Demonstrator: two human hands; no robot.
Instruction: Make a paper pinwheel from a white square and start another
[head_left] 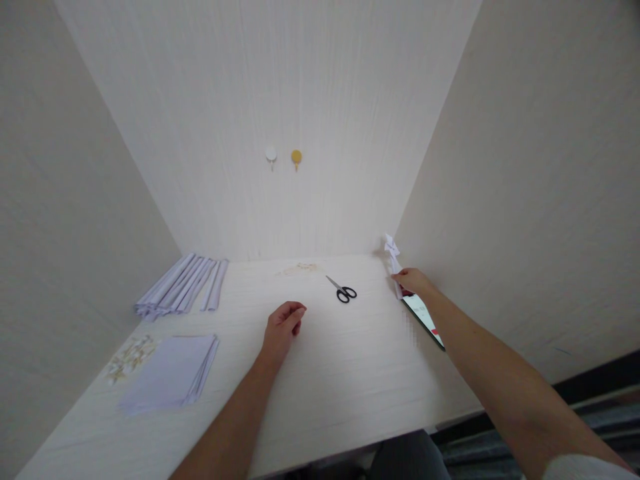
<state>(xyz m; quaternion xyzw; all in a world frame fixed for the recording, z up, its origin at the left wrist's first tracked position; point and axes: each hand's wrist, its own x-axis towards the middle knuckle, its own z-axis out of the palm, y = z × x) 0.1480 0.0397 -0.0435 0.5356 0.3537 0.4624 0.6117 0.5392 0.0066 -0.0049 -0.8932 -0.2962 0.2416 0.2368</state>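
At the back right corner of the table, my right hand (411,280) has its fingers closed on the paper stem of a white folded-paper pinwheel (391,247). My fingers cover part of that stem. A phone (423,312) with a lit screen lies just below this hand, partly hidden by my forearm. Over the middle of the table, my left hand (285,323) is curled with thumb and fingertips together, and nothing shows in it. Scissors (343,290) with black handles lie between the two hands, blades pointing to the back left.
Several rolled paper tubes (183,283) lie at the back left. In front of them is a stack of white paper sheets (170,373), beside a pile of small pale pieces (131,359). Two hooks, one white (271,155) and one yellow (297,157), are on the back wall.
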